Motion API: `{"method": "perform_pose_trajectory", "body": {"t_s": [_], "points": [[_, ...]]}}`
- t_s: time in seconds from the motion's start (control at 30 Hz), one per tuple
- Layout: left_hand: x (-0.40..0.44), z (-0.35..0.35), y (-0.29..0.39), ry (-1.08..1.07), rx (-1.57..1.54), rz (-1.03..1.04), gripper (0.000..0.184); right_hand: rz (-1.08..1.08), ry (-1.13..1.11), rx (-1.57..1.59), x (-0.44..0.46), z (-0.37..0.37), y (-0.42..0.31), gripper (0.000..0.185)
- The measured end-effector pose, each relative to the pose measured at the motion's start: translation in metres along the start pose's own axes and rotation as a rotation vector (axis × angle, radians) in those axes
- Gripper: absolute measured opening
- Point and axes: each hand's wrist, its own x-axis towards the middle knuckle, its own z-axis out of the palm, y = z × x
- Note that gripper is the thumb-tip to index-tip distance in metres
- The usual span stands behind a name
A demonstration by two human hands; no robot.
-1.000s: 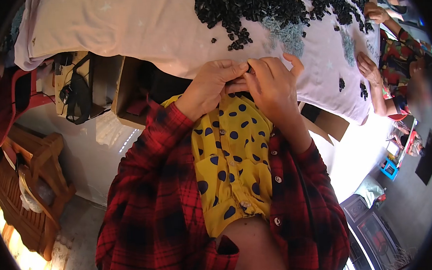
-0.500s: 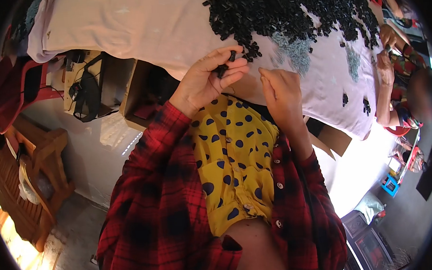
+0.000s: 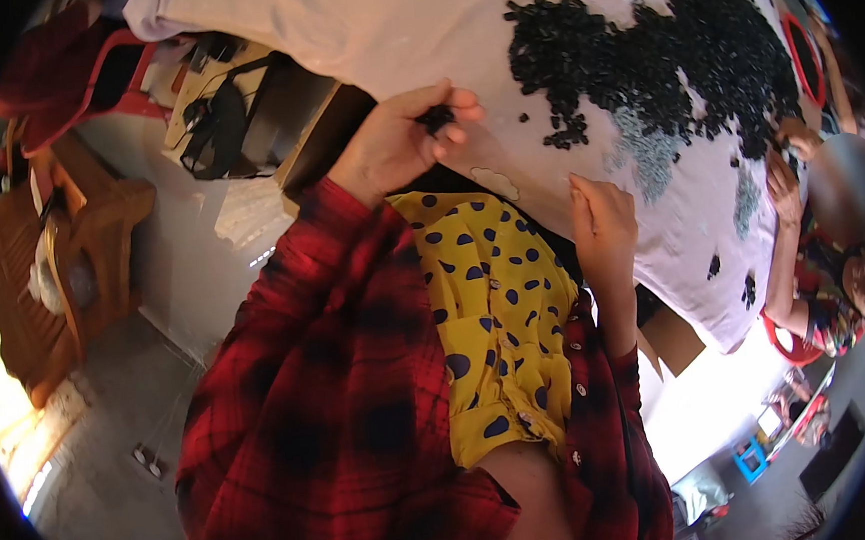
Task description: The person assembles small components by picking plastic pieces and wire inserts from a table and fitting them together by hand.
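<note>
My left hand (image 3: 393,140) is held palm up near the table's front edge, fingers curled around a few small black plastic pieces (image 3: 435,119). To its right, my right hand (image 3: 605,220) is closed with thumb and fingers pressed together; whatever is pinched there, if anything, is too small to make out. A large heap of small black pieces (image 3: 629,71) lies on the pale pink cloth (image 3: 375,23) beyond both hands. Nearest to my right hand on the cloth is a scatter of tiny grey-blue parts (image 3: 650,159).
Two small clusters of black pieces (image 3: 748,290) lie near the cloth's right corner. Another person's hand (image 3: 784,188) rests at the right edge of the table. An open box (image 3: 312,128) sits under the left side, near a wooden chair (image 3: 72,275) and a red chair (image 3: 124,86).
The camera view has turned, so the heap appears farther right and lower. My left fingers have curled more around the black pieces. My right hand stays closed, slightly farther from the left.
</note>
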Motion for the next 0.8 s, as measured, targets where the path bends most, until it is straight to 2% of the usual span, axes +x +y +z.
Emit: {"method": "perform_pose_trajectory", "body": {"t_s": [0.07,0.2,0.23,0.3,0.37,0.43,0.47,0.53,0.57,0.63,0.7,0.73,0.77,0.8], "points": [[-0.016,-0.032,0.012,0.002,0.057,0.108,0.034,0.027,-0.029,-0.001,-0.002,-0.001,0.002,0.018],[-0.043,-0.079,0.020,0.423,0.251,0.074,0.031,0.039,-0.047,0.037,-0.005,0.003,0.007,0.017],[-0.042,-0.100,0.014,0.439,0.242,0.083,0.031,0.027,-0.060,0.047,-0.005,0.003,0.008,0.017],[-0.033,-0.149,0.001,0.612,0.196,0.053,0.033,0.016,-0.059,0.041,-0.003,0.004,0.008,0.019],[-0.021,-0.201,-0.014,0.654,0.176,0.070,0.039,0.005,-0.068,0.044,-0.001,0.004,0.009,0.019],[-0.012,-0.231,-0.021,0.788,0.082,0.006,0.056,-0.003,-0.072,0.044,-0.001,0.003,0.011,0.020],[-0.013,-0.237,-0.022,0.790,0.078,0.010,0.056,-0.003,-0.058,0.047,-0.002,0.003,0.012,0.020],[-0.016,-0.240,-0.022,0.750,0.061,-0.001,0.080,-0.004,-0.044,0.048,-0.003,0.003,0.013,0.020],[-0.015,-0.240,-0.022,0.747,0.061,-0.001,0.080,-0.003,-0.049,0.042,-0.004,0.002,0.012,0.020],[-0.004,-0.244,-0.020,0.817,0.077,-0.008,0.091,0.022,-0.064,0.061,-0.005,0.002,0.015,0.019],[-0.007,-0.240,-0.024,0.836,0.204,0.112,0.088,0.097,-0.082,0.119,-0.007,0.001,0.015,0.016],[-0.009,-0.219,-0.023,0.913,0.257,0.236,0.069,0.144,-0.091,0.174,-0.009,0.002,0.018,0.015],[-0.014,-0.203,-0.021,0.927,0.327,0.336,0.057,0.188,-0.098,0.228,-0.011,0.004,0.022,0.014],[-0.017,-0.183,-0.020,0.941,0.393,0.440,0.047,0.144,-0.078,0.213,-0.010,0.005,0.024,0.014]]}}
